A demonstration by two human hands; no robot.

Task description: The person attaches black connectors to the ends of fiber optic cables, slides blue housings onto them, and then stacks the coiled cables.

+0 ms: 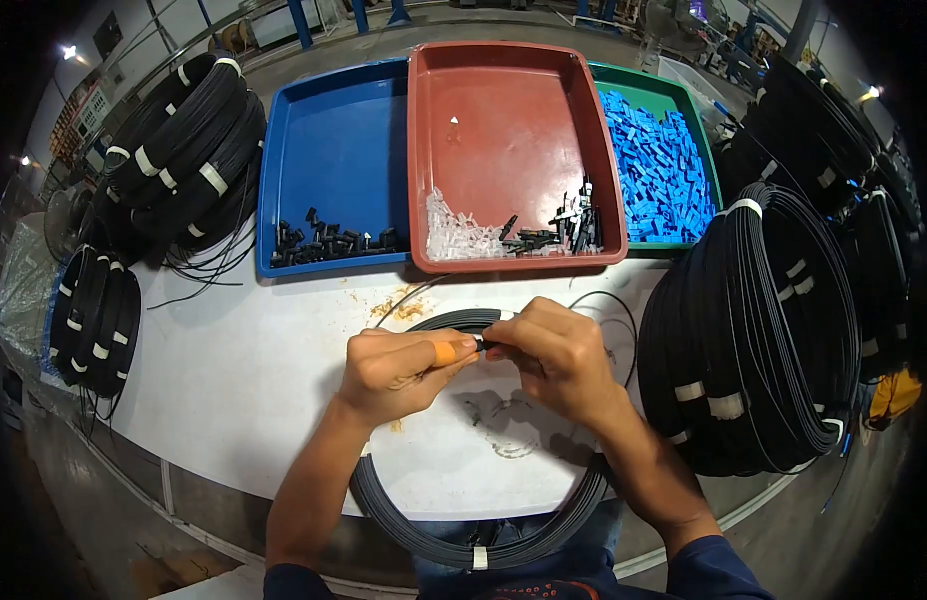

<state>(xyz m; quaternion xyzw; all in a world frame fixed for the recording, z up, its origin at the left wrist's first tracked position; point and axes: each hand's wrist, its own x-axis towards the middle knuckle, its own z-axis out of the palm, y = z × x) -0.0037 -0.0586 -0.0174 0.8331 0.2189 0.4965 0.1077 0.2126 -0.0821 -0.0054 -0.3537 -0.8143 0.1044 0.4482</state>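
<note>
My left hand (408, 372) and my right hand (555, 355) meet above the far part of a black cable coil (383, 508). Between their fingertips is a small black piece (482, 344), pinched from both sides; its shape is mostly hidden. Orange tape is wrapped round a finger of my left hand. White bands hold the coil, which lies on the white table (213, 390) and reaches over its near edge. A thin black cable end loops out to the right of my right hand.
Behind the hands stand a blue tray (333, 150) with black parts, a red tray (513, 120) with clear and black parts, and a green tray (705, 130) of blue parts. Stacked black coils (183, 150) stand at left; a large coil bundle (753, 340) stands at right.
</note>
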